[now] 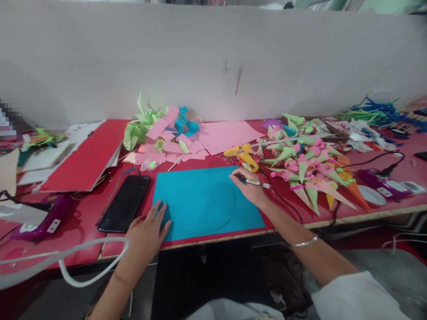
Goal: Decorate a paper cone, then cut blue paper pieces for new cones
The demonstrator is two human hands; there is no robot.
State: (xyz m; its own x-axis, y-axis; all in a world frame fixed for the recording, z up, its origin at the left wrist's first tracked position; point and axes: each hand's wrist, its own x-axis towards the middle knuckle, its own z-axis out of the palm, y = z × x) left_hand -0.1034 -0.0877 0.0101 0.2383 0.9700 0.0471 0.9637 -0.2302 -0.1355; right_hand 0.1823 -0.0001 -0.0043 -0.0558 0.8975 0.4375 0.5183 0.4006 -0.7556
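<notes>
Free room over central blue sheet (pixel 201 203); obstacles: phone (pixel 124 204) beside, glue gun (pixel 246 154) beyond.

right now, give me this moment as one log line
left hand: on left edge of blue sheet; right hand: holding marker over it; on sheet: curved line; nearby: black phone, yellow glue gun

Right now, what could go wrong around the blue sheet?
The blue sheet could slip, since the left hand rests only at its left edge. The right hand, holding a pen, might bump the yellow glue gun close by. The left hand might also nudge the phone beside it.
</notes>
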